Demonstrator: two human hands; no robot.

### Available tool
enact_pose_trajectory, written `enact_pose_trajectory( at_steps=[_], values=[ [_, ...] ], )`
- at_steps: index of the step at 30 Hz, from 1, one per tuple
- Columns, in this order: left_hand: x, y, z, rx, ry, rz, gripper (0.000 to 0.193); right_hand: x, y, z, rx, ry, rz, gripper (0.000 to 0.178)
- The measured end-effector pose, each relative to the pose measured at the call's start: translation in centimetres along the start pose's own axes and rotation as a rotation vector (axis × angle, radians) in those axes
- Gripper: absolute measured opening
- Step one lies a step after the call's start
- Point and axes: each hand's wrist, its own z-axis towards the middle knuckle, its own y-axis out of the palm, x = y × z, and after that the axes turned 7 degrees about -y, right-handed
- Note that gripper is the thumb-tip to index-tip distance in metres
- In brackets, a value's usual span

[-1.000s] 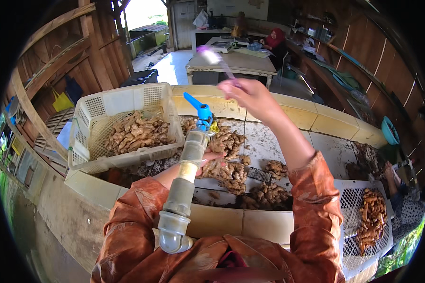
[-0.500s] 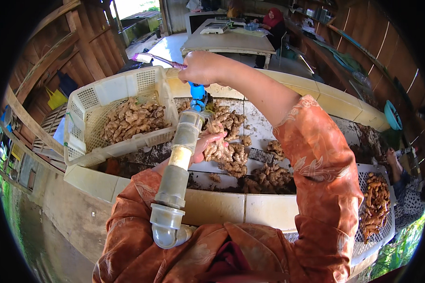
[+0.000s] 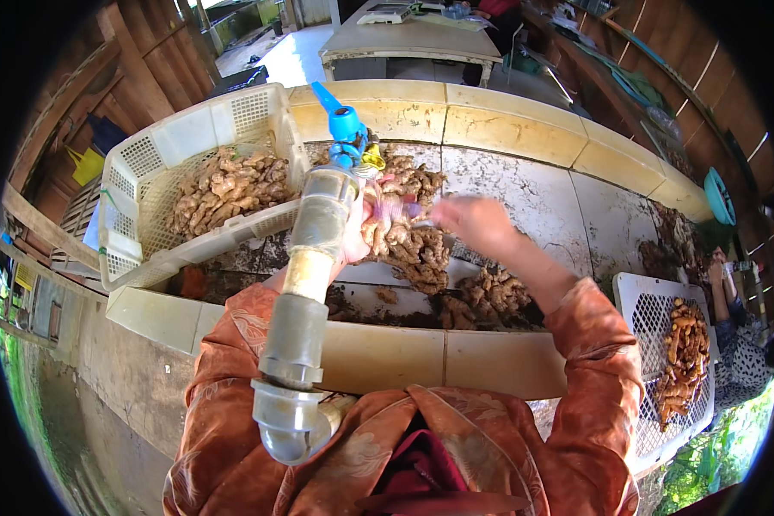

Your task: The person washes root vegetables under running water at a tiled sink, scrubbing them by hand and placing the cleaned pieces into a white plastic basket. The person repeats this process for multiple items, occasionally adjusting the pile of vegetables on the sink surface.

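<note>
My left hand (image 3: 351, 234), partly hidden behind a grey upright pipe (image 3: 308, 275), holds a knobbly piece of ginger (image 3: 385, 225) over a tiled wash basin (image 3: 507, 129). My right hand (image 3: 477, 222) is blurred. It grips a thin pinkish brush (image 3: 407, 206) whose head is against that ginger. A heap of muddy ginger (image 3: 426, 258) lies in the basin just below both hands. More ginger (image 3: 490, 297) sits closer to me on the right.
A blue valve (image 3: 344, 129) tops the pipe. A white perforated crate (image 3: 189, 129) with ginger (image 3: 224, 185) leans on the basin's left corner. Another crate (image 3: 641, 297) of ginger sits at the right, beside a seated person (image 3: 735, 344). A table (image 3: 413, 39) stands beyond the basin.
My right hand was raised high with the brush, swung left over the crate, and has now come down to the ginger in my left hand.
</note>
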Motion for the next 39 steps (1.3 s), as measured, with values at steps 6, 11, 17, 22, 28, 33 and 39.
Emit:
enact_pose_trajectory(
  at_steps=[6, 11, 17, 22, 28, 33, 39],
  values=[
    [-1.2, 0.5, 0.8, 0.259, 0.088, -0.056, 0.056, 0.8, 5.4, -0.5, 0.337, 0.008, 0.085, 0.034],
    [-1.6, 0.4, 1.5, 0.403, 0.393, -0.133, 0.057, -1.3, 7.1, 0.3, 0.167, 0.126, 0.375, 0.033],
    [-1.8, 0.3, 1.1, 0.468, 0.439, -0.153, 0.068, -2.3, 7.4, 0.5, 0.153, 0.260, 0.550, 0.034],
    [-2.6, 0.5, 1.2, 0.480, 0.526, -0.194, 0.058, -2.1, 7.0, 0.2, 0.084, 0.246, 0.506, 0.035],
    [-3.3, 0.2, 1.5, 0.418, 0.447, -0.132, 0.054, -1.2, 7.2, -0.2, 0.099, 0.207, 0.445, 0.037],
    [-2.1, -0.5, 0.9, 0.330, 0.228, -0.119, 0.057, -0.9, 5.7, -1.6, 0.044, 0.114, 0.398, 0.032],
    [-0.8, -0.3, 0.4, 0.170, -0.268, 0.095, 0.080, 0.3, 4.2, -1.9, 0.238, -0.083, 0.092, 0.024]
  ],
)
